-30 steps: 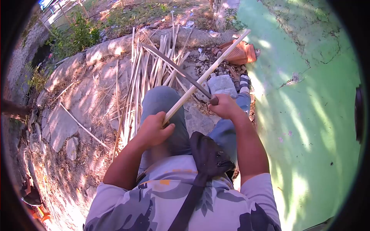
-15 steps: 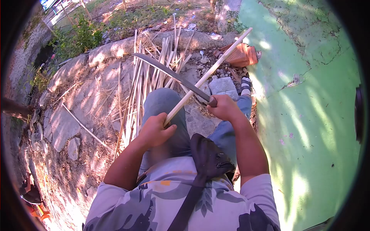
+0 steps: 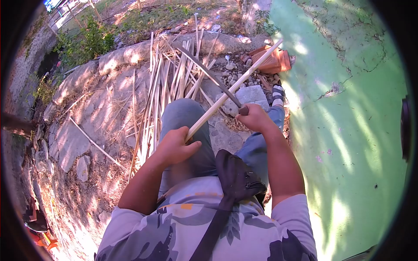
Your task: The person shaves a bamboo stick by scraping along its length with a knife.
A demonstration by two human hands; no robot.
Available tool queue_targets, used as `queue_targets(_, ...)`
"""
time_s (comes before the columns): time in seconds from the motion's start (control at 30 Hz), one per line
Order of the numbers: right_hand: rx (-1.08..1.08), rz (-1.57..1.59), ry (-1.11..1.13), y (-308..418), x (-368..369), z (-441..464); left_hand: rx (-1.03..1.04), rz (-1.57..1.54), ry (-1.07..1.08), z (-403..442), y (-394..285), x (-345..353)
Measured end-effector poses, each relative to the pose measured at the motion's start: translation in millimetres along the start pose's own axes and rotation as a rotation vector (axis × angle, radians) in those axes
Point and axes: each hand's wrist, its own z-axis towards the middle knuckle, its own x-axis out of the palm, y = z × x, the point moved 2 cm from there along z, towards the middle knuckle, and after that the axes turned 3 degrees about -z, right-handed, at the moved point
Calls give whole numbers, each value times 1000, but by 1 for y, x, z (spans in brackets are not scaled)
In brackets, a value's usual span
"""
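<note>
My left hand (image 3: 178, 144) is closed round the lower end of a long pale wooden stick (image 3: 237, 85), which slants up to the right. The fingers of my right hand (image 3: 254, 117) are wrapped round the handle of a machete, whose dark blade (image 3: 204, 71) points up to the left. Blade and stick cross a little above and left of my right hand. Beneath my left hand is my bent knee (image 3: 183, 114) in blue jeans. Beyond the knee, a heap of pale split strips (image 3: 161, 89) lies on the ground.
Grey stone blocks (image 3: 251, 95), gravel and orange tile pieces (image 3: 272, 61) lie beyond my right hand. A green wall (image 3: 344, 143) stands along the right side. A black bag (image 3: 237, 176) hangs at my waist. One loose strip (image 3: 96, 145) lies on the stony ground at left.
The machete blade first swung left and lower, then back up and right to a steeper slant. The stick's far tip has dipped slightly. My left hand has barely moved.
</note>
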Motion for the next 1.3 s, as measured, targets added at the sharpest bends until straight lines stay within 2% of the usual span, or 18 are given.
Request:
queue_targets(0.1,-91,-73,-15,10,2,-13,-36,26,-1,1,-2,0)
queue_targets(0.2,-250,-119,85,20,26,-24,-40,28,16,0,-7,1)
queue_targets(0.33,-383,-323,83,38,29,-29,-19,48,0,0,-8,1)
queue_targets(0.43,-260,-235,80,22,19,-8,-17,49,-17,-6,-7,-1)
queue_targets(0.53,-85,-18,78,5,10,2,-13,45,-37,-3,-5,0)
queue_targets(0.63,-165,-100,1,7,12,-8,-29,18,-15,-1,-3,0)
queue_targets(0.73,-249,-168,96,24,21,-25,-48,-1,35,1,-4,2)
queue_targets(0.83,-317,-319,51,22,25,-22,-20,-55,95,4,-1,-2)
queue_targets(1.03,-209,-129,-17,-1,26,1,-58,-94,101,4,5,-9)
queue_targets(1.13,-334,-35,-51,19,28,-17,-115,-136,129,6,5,-9)
queue_targets(1.17,-377,-113,-42,25,31,-22,-135,-156,147,6,5,-7)
queue_targets(1.27,-466,-294,-18,32,37,-26,96,-141,91,11,9,-1)
queue_targets(1.3,-471,-320,-15,25,33,-19,-19,-137,169,8,-4,-7)
